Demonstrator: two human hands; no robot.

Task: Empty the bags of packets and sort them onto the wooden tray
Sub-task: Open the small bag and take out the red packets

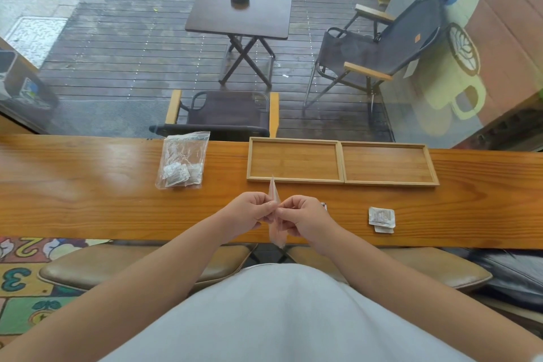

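We are seeing a clear plastic bag [182, 159] lying flat left of the wooden tray [341, 161], holding several small packets. The two-compartment tray is sitting bare. A second thin bag [274, 216] is standing edge-on, pinched; two grey packets [381, 219] are lying stacked at right.

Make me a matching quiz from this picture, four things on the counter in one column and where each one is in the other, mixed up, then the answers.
Things:
1. wooden tray
2. clear bag with packets
3. loose packets
4. thin clear bag

Places:
A. pinched between the left hand and the right hand
B. lying on the counter, left of the tray
C. at the far edge of the counter, both compartments empty
D. on the counter, right of the hands

Pairs: 1-C, 2-B, 3-D, 4-A
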